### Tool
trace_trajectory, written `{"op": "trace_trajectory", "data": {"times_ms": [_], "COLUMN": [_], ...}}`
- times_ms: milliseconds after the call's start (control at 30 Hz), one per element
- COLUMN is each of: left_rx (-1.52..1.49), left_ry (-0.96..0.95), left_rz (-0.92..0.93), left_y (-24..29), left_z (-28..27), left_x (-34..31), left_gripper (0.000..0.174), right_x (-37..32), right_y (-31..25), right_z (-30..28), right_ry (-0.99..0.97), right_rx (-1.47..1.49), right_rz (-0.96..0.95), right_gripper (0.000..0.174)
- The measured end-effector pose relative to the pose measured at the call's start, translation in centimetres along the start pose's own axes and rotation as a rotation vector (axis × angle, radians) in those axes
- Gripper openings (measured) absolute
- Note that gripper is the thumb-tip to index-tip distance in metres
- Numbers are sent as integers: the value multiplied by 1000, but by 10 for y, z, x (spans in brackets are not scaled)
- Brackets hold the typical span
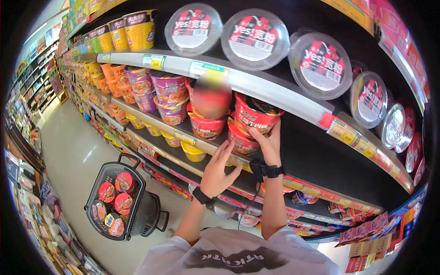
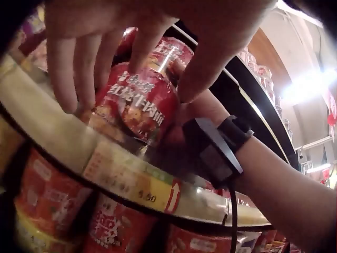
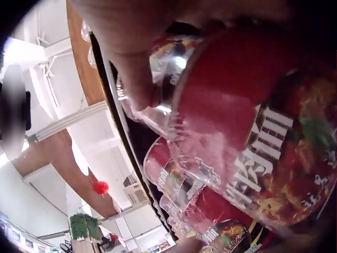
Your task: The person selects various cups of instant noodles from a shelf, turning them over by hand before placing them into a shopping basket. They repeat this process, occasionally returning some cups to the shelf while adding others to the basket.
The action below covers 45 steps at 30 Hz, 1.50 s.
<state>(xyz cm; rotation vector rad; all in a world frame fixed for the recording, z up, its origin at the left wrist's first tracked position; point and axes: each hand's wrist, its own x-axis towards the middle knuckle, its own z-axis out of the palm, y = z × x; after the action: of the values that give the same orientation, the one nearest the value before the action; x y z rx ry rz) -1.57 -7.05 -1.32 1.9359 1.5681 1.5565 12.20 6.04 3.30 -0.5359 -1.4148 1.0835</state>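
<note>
Gripping the red noodle bowl (image 1: 256, 117) with the right hand (image 1: 269, 145), fingers curled round its right side, atop a lower red bowl (image 1: 240, 143) at the front edge of the middle shelf (image 1: 201, 146). Spreading the left hand (image 1: 217, 169) just in front, fingers (image 2: 68, 79) straight and apart, holding nothing. Little headroom under the upper shelf lip (image 1: 275, 94); bare dark shelf open to the right. Just left, another red stack (image 1: 206, 126), then purple bowls (image 1: 170, 94). Down left on the floor, a black basket (image 1: 137, 215).
</note>
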Motion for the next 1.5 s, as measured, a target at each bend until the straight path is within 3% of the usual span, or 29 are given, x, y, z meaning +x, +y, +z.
{"op": "trace_trajectory", "data": {"times_ms": [100,167,267,300,333,367,400,433,467,533,633,667,733,833,867,967,1000,1067,1133,1267,1367,1433,1500], "left_rx": [-59,-56,14,133,245,348,380,410,440,410,375,381,277,356,342,491,428,509,551,634,600,658,530], "left_ry": [-64,-176,-421,-414,-419,-441,-505,-575,-538,-360,-132,-72,-11,106,94,122,85,44,-65,-99,-92,7,38], "left_rz": [-26,-86,-444,-464,-491,-518,-684,-836,-940,-991,-1090,-1110,-1171,-1136,-1207,-1192,-1249,-1382,-1593,-1607,-1611,-1573,-1595], "left_y": [-26,-57,-96,-117,-143,-157,-161,-165,-142,-161,-175,-181,-183,-247,-259,-316,-329,-343,-351,-344,-346,-350,-341], "left_z": [-16,-40,-96,-114,-128,-140,-156,-176,-198,-218,-252,-260,-285,-300,-308,-307,-309,-299,-289,-287,-296,-300,-321], "left_x": [-31,-65,-131,-161,-199,-236,-261,-273,-272,-315,-356,-366,-361,-387,-381,-381,-375,-361,-340,-326,-329,-337,-332], "left_gripper": [60,52,43,43,43,43,44,45,46,48,56,57,65,68,77,86,98,104,113,118,121,120,119], "right_x": [-12,-42,-108,-130,-154,-173,-194,-215,-273,-273,-271,-272,-258,-240,-240,-254,-262,-280,-313,-335,-348,-343,-348], "right_y": [3,-2,-4,-4,24,51,74,87,183,147,129,138,137,138,140,149,145,138,139,101,115,110,126], "right_z": [-7,-9,-2,10,6,9,14,23,-30,23,95,109,154,230,251,304,320,350,362,380,361,359,343], "right_ry": [38,241,350,329,222,-50,-269,-552,-973,-1538,-1363,-1321,-1373,-1473,-1512,-1530,-1537,-1552,-1577,-1798,-1866,-1715,-1522], "right_rx": [2,-98,-239,-168,-138,-236,-193,-351,-439,-658,-727,-575,-543,-578,-602,-521,-492,-432,-402,-499,-489,-599,-620], "right_rz": [-24,-55,-138,52,146,204,510,715,367,993,952,849,734,603,565,473,469,462,491,695,631,646,632], "right_gripper": [80,67,35,24,17,17,18,22,36,48,51,52,53,51,50,48,47,46,47,50,52,50,50]}}
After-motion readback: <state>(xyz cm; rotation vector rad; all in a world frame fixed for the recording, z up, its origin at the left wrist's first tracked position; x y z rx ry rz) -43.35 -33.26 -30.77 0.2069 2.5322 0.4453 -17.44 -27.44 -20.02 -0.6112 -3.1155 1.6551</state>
